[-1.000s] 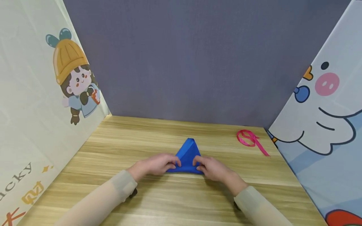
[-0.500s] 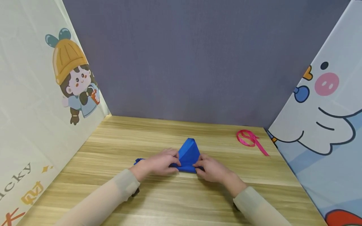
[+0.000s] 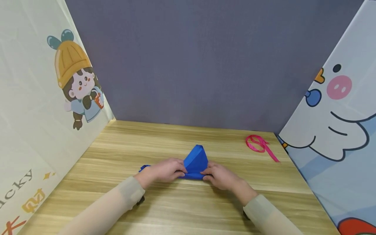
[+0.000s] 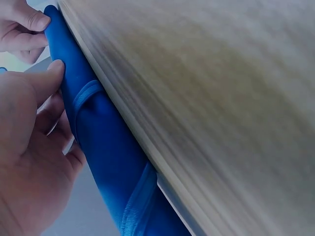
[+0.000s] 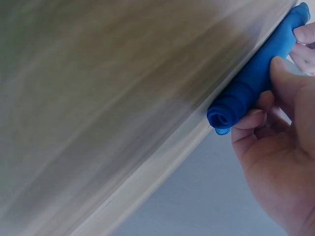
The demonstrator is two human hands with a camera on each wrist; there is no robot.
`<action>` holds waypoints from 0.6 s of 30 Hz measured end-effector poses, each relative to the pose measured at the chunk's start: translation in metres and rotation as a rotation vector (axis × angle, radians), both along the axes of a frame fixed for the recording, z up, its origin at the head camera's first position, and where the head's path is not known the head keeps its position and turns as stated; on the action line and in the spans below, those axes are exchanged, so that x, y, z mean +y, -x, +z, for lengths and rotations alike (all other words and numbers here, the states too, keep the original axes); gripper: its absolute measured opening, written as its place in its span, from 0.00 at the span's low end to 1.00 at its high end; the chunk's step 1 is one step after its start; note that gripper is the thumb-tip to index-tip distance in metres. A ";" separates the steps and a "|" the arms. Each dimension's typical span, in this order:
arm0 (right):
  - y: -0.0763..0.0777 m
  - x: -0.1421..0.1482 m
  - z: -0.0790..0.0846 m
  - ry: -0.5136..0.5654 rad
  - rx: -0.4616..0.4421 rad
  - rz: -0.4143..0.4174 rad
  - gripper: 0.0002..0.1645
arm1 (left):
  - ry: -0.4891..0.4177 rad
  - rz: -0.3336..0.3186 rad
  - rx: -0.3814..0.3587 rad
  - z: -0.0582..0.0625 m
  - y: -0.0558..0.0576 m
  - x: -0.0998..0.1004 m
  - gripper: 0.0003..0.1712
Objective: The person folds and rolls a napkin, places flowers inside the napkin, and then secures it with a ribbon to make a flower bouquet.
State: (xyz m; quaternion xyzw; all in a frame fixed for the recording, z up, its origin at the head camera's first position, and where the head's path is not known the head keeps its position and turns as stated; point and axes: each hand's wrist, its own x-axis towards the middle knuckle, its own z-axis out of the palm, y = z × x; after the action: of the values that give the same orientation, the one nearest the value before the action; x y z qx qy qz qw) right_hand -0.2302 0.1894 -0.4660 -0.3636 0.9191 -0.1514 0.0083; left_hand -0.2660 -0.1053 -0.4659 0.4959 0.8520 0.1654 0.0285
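Note:
A blue cloth [image 3: 198, 160] lies on the table, its near edge rolled into a tube and its far part a flat triangle with the point away from me. My left hand [image 3: 168, 169] holds the roll's left part, thumb on the near side, fingers curled over. A bit of blue sticks out left of that wrist. At the roll's right part, my right hand [image 3: 221, 176] grips with thumb and fingers. In the right wrist view, the spiral end of the roll [image 5: 246, 91] shows beside the right fingers. Ribbed bands cross the roll [image 4: 106, 130] in the left wrist view.
A loosely coiled pink ribbon [image 3: 255, 143] lies at the table's back right. The wood-grain table [image 3: 141, 140] is bounded by a grey panel [image 3: 188, 65] behind and printed cartoon panels at left and right.
A blue end has come into sight left of my left wrist since one second ago. The triangle's tip has shifted very slightly towards me; the right hand has barely moved.

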 end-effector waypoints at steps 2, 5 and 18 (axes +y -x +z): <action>-0.001 0.000 0.001 -0.007 -0.003 -0.004 0.13 | -0.008 -0.004 -0.009 0.000 0.001 0.000 0.10; -0.001 -0.001 0.001 -0.012 0.005 -0.002 0.11 | -0.025 -0.011 -0.025 -0.001 0.001 0.000 0.10; 0.004 -0.003 -0.002 0.063 0.026 -0.014 0.10 | -0.033 0.084 -0.221 0.002 0.005 0.002 0.09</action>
State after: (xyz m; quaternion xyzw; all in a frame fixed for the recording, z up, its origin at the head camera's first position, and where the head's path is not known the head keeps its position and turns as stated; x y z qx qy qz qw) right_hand -0.2338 0.1868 -0.4678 -0.3590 0.9166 -0.1755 -0.0161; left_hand -0.2709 -0.1031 -0.4635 0.4389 0.8609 0.2339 0.1072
